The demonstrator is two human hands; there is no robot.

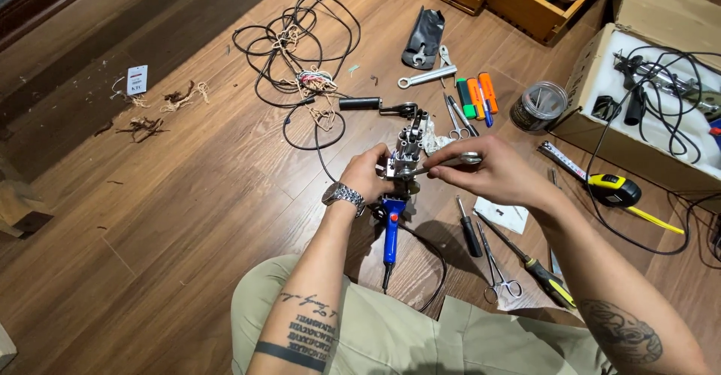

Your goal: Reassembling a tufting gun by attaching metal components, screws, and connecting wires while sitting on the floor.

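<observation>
Wooden floor (188, 217) carries everything. Over the lap, the left hand (368, 176) grips a blue-handled tool (392, 225), its metal head partly hidden by fingers. The right hand (499, 172) pinches a wrench (443, 162) against it. Screwdrivers (526, 258), scissors (460, 119), markers (477, 97) and tangled cable (300, 52) lie around; a cardboard box (601, 131) is cut off.

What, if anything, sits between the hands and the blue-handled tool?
Nothing visible. The left hand already grips the tool at its metal head, and the right hand holds a wrench whose end meets that head. The screwdrivers and scissors lie on the floor off to the side.
</observation>
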